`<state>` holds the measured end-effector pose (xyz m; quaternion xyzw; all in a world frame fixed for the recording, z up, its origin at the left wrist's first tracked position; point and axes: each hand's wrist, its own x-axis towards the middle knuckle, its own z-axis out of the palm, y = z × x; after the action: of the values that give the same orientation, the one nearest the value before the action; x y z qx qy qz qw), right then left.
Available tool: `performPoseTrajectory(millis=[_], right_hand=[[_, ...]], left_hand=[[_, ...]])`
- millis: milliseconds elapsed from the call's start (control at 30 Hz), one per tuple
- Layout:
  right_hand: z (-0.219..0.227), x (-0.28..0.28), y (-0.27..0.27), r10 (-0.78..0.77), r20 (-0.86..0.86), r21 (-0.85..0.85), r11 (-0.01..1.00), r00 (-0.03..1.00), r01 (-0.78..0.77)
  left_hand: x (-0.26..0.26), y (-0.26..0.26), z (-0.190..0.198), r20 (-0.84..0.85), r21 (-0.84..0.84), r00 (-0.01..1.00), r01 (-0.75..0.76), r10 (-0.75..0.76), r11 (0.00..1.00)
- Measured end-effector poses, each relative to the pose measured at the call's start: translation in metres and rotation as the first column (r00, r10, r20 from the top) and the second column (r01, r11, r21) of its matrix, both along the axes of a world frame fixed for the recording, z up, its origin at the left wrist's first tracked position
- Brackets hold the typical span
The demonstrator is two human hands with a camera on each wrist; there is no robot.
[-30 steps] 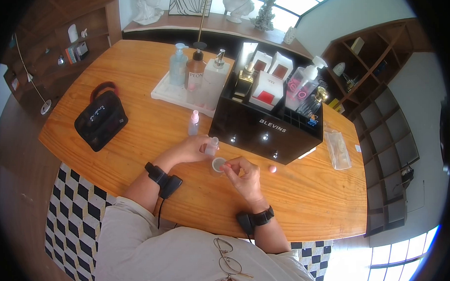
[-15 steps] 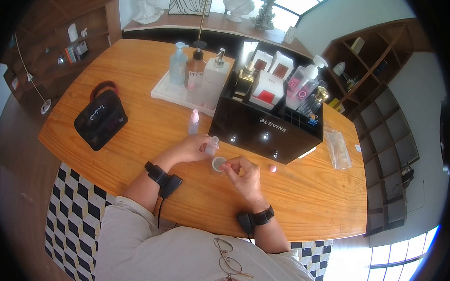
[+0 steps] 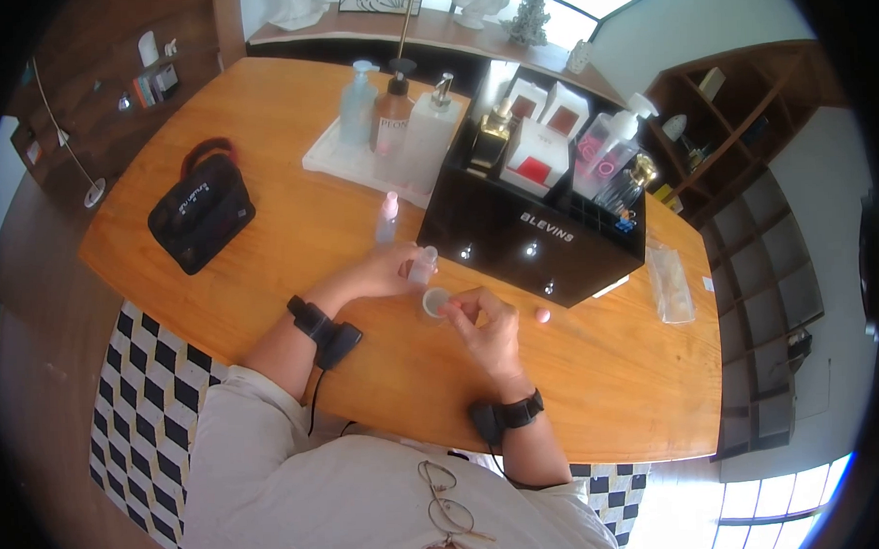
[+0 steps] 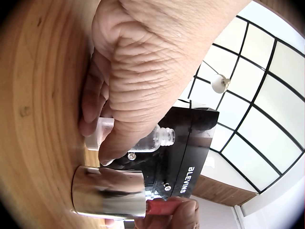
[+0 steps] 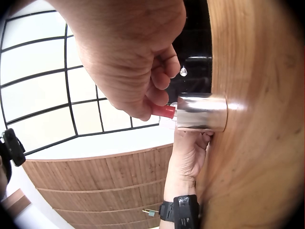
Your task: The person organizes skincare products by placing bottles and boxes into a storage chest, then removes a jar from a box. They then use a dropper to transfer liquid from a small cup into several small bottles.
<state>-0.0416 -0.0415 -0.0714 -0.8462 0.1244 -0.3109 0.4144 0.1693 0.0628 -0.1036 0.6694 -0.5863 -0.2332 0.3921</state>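
My left hand (image 3: 386, 269) grips a small clear bottle (image 3: 423, 266), upright and uncapped; its threaded neck shows in the left wrist view. Just beside it on the wooden table stands a shiny metal cup (image 4: 108, 192), seen from above as a pale round opening in the head view. With thumb and fingertips my right hand (image 3: 487, 331) pinches a small red piece (image 5: 163, 111), shaped like a dropper bulb, right at the cup's rim. Whatever part of it reaches into the cup is hidden. Behind my left hand is a spray bottle with a pink top (image 3: 389, 218).
A black organizer (image 3: 535, 237) marked BLEVINS, full of cosmetics, stands beyond the hands. A pink ball-like cap (image 3: 543, 315) lies right of the right hand. Pump bottles fill a white tray (image 3: 324, 162). A black pouch (image 3: 202, 215) and a clear bag (image 3: 670, 286) lie at the sides.
The head view has shifted slightly, so the table and everything on it sit a little higher and further right. Both hands keep their holds beside the cup.
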Motion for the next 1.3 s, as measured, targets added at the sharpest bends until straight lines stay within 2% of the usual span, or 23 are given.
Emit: performPoseTrajectory(millis=[433,567,767,867,1167,1300], right_hand=[[0.002,-0.002,-0.001,-0.007,0.102,-0.054,0.998,0.995,0.013],[0.004,-0.004,-0.001,-0.021,0.106,-0.043,0.999,0.994,0.026],[0.003,-0.003,-0.004,0.006,0.131,-0.025,1.000,0.991,-0.003],[-0.003,-0.001,-0.007,-0.013,0.109,-0.025,1.000,0.994,0.016],[-0.001,-0.001,-0.006,-0.017,0.098,-0.034,0.999,0.995,0.021],[-0.002,-0.002,-0.006,-0.049,0.104,-0.047,0.997,0.993,0.055]], left_hand=[[-0.004,0.000,0.004,0.021,0.042,1.000,-0.012,0.011,0.999],[-0.004,-0.003,0.005,-0.056,0.053,0.998,0.002,0.001,0.999],[-0.005,-0.002,0.006,0.003,0.104,0.999,-0.047,0.047,0.993],[-0.007,-0.001,0.007,-0.034,0.096,0.998,-0.049,0.052,0.994],[-0.007,-0.001,0.007,0.063,0.036,0.998,-0.028,0.025,0.999],[-0.008,0.000,0.005,0.034,0.042,0.999,-0.015,0.013,0.999]])
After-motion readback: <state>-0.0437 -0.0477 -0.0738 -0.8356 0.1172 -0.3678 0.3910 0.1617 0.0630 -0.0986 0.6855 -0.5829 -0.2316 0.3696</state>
